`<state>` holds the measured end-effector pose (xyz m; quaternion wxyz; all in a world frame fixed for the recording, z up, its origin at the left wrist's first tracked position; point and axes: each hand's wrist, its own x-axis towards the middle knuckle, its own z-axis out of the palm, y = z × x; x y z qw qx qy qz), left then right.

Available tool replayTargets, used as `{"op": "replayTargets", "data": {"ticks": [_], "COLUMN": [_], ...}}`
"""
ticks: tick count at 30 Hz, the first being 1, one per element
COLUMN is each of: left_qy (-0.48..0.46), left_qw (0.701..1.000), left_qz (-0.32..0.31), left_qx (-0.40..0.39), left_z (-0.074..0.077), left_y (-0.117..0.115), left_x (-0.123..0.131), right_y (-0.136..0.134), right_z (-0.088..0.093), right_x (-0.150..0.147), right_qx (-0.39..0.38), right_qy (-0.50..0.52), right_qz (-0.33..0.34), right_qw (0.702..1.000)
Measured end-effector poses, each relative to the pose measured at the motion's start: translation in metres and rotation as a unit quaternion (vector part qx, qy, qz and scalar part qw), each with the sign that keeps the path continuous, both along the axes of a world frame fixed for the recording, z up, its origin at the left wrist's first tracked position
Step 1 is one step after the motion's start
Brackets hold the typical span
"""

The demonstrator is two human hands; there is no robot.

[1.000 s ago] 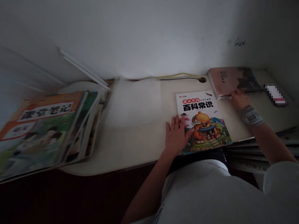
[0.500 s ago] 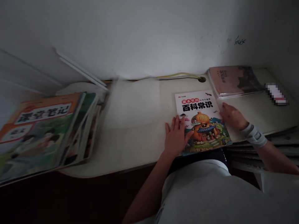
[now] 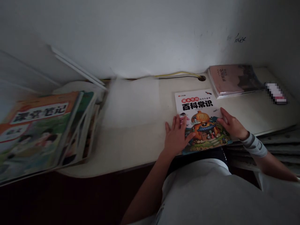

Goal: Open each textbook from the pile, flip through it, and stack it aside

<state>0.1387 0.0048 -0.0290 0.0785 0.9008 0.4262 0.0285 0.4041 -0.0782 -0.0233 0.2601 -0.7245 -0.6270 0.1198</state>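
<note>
A picture book [image 3: 202,122] with a white top, large Chinese title and an orange gourd-shaped house on its cover lies closed on the desk [image 3: 131,147], at its front edge. My left hand [image 3: 176,137] rests flat with spread fingers over the book's left edge, thumb on the cover. At the opposite edge is my right hand [image 3: 233,125], wearing a grey band on the wrist. Its thumb lies on the cover and its index finger is stretched along the side, apart from the thumb. The other right fingers are partly hidden.
A slanted pile of books [image 3: 44,131] stands at the left. Pinkish books [image 3: 234,79] in clear covers lie at the back right, beside a phone [image 3: 276,93] blurred by pixels. A yellow cable [image 3: 179,73] runs along the wall to a desk hole [image 3: 202,78].
My right hand has come down onto the book's right edge, its thumb now on the cover. My left hand stays on the left edge. The view has shifted slightly.
</note>
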Motion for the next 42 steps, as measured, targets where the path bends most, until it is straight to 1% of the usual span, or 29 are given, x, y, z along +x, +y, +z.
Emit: {"op": "replayTargets", "data": {"ticks": [3, 6, 8, 11, 19, 24, 27, 31, 34, 36, 38, 40, 42], "left_qy": [-0.007, -0.009, -0.007, -0.005, 0.005, 0.007, 0.007, 0.008, 0.005, 0.003, 0.001, -0.002, -0.014], "left_qw": [1.0, 1.0, 1.0, 1.0, 1.0, 1.0, 1.0, 1.0, 1.0, 1.0, 1.0, 1.0, 1.0], "left_qz": [-0.003, 0.001, 0.002, 0.0, 0.002, 0.001, 0.001, -0.002, -0.003, -0.002, -0.002, -0.003, 0.0], "left_qx": [0.003, 0.007, 0.008, 0.007, 0.004, 0.006, 0.003, 0.005, 0.012, 0.013, 0.01, 0.004, -0.001], "left_z": [-0.003, -0.004, -0.003, -0.002, -0.002, 0.0, 0.001, -0.001, -0.002, -0.003, -0.003, -0.004, -0.004], "left_y": [0.0, 0.0, 0.0, 0.0, 0.0, -0.001, -0.001, -0.001, -0.001, 0.0, 0.0, 0.0, -0.001], "left_x": [0.0, -0.001, -0.001, 0.0, 0.0, 0.0, 0.0, 0.0, 0.0, 0.0, 0.0, 0.0, 0.001], "right_y": [0.0, 0.003, 0.005, 0.005, -0.001, -0.002, -0.001, 0.001, 0.0, -0.001, -0.003, -0.006, -0.008], "right_z": [0.003, 0.006, 0.008, 0.011, 0.017, 0.013, 0.008, 0.003, 0.003, 0.006, 0.013, 0.025, 0.04], "right_x": [0.0, 0.006, 0.011, 0.014, 0.006, 0.008, 0.014, 0.018, 0.016, 0.014, 0.01, 0.005, -0.003], "right_qx": [0.002, 0.02, 0.006, -0.039, -0.057, -0.031, -0.024, -0.014, -0.008, -0.009, -0.013, -0.015, -0.009], "right_qy": [0.003, -0.003, -0.013, -0.008, 0.009, 0.089, 0.087, 0.097, 0.102, 0.101, 0.09, 0.064, 0.044], "right_qz": [-0.002, -0.006, -0.009, -0.005, -0.025, -0.015, -0.032, -0.02, -0.019, -0.017, -0.015, -0.011, 0.004], "right_qw": [1.0, 1.0, 1.0, 0.999, 0.998, 0.995, 0.995, 0.995, 0.995, 0.995, 0.996, 0.998, 0.999]}}
